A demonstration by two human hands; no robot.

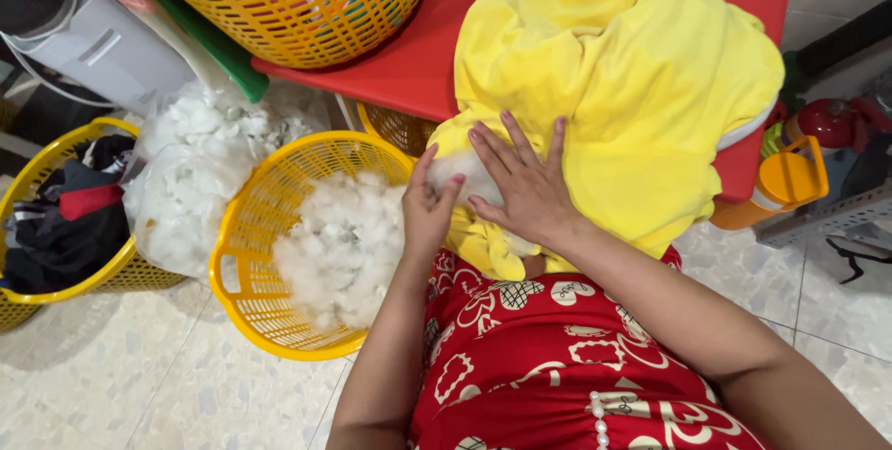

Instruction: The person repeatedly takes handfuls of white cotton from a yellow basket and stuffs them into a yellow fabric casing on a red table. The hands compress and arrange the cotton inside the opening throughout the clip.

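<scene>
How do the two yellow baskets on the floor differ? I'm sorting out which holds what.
The near basket by the left hand holds loose white stuffing; the far basket at the left edge holds dark clothes. The near basket tilts towards the person, showing its inside; the far basket stands more upright and is partly cut off by the frame. Both are yellow plastic lattice baskets on the tiled floor.
</scene>
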